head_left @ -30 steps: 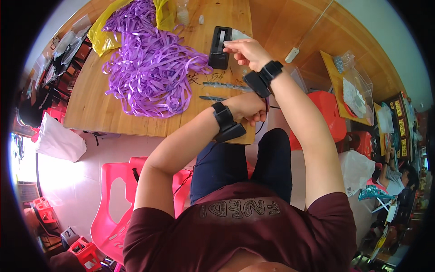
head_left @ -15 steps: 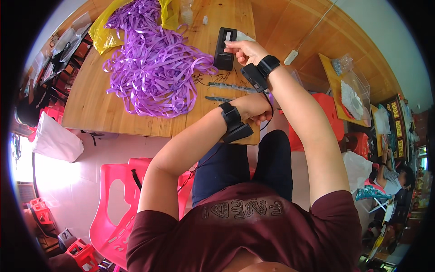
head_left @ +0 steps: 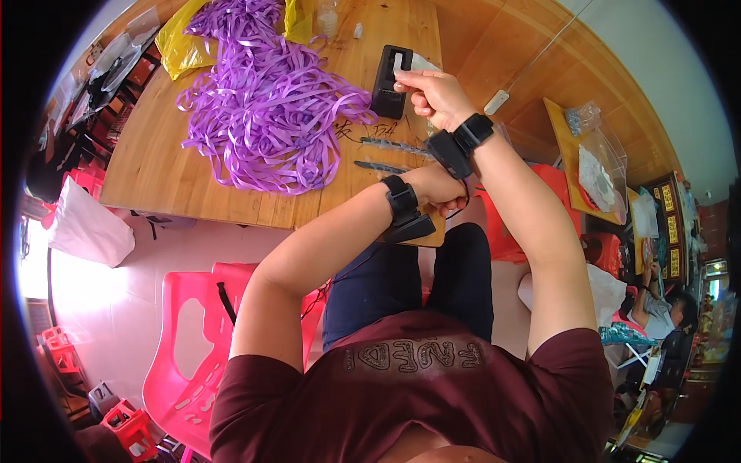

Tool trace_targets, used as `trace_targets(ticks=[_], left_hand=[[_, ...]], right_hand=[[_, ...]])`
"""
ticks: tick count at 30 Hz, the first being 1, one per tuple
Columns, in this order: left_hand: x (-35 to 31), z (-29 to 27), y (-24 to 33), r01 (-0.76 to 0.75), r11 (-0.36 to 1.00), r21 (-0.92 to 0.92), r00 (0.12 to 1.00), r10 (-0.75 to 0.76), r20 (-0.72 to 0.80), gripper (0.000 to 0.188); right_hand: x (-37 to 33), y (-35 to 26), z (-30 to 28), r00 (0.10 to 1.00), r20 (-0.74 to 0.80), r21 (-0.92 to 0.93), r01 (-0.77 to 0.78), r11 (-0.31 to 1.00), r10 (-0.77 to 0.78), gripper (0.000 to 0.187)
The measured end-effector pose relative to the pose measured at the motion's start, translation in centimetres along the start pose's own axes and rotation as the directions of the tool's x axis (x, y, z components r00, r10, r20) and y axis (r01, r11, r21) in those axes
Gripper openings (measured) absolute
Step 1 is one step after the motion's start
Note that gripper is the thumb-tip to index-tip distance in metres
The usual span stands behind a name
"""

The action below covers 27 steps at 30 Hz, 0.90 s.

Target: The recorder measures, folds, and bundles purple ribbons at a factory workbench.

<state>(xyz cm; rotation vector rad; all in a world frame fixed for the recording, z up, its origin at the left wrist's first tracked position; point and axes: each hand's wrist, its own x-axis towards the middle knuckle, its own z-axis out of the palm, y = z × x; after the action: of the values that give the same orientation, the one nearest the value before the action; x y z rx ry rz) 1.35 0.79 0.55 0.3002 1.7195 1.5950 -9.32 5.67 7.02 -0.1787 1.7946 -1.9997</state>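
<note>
A black tape dispenser [head_left: 386, 96] with a pale roll of tape [head_left: 397, 60] stands toward the back right of the wooden table. My right hand [head_left: 434, 94] is at its right side, thumb and forefinger pinched together on the tape at the roll. Near the table's front right corner, my left hand [head_left: 444, 189] is closed, its fingers curled under; what they hold is hidden. My right wrist's strapped black device partly covers the space above it. A large tangled heap of purple ribbon [head_left: 270, 116] lies to the left of both hands.
Two dark, narrow strips [head_left: 382, 167] lie between the ribbon and my left hand. A yellow plastic bag [head_left: 181, 42] is behind the heap. Pink chairs [head_left: 189, 339] stand below the table, a white sack [head_left: 91, 224] at left. Another person [head_left: 664, 312] sits far right.
My right wrist has swung slightly right and toward me, while its fingertips stay at the dispenser. My left hand keeps its place near the table corner. The whole view has shifted a little.
</note>
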Motion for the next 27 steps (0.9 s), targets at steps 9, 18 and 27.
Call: trace_targets(ticks=[9,18,27], left_hand=[[0.0,0.0,-0.4,-0.009,0.988,-0.154,1.0,0.009,0.001,0.025],[-0.9,-0.5,0.3,0.076,0.997,0.016,0.996,-0.077,0.038,0.025],[-1.0,0.0,1.2,0.072,0.997,0.027,0.995,-0.074,0.065,0.019]], right_hand=[[-0.5,2.4,0.0,0.936,0.015,0.009,-0.351,0.936,0.351,0.02],[-5.2,-1.8,-4.3,0.969,0.154,-0.396,-0.117,0.91,0.192,0.021],[-9.2,-0.2,-12.6,0.917,0.255,-0.898,0.106,0.428,0.307,0.03]])
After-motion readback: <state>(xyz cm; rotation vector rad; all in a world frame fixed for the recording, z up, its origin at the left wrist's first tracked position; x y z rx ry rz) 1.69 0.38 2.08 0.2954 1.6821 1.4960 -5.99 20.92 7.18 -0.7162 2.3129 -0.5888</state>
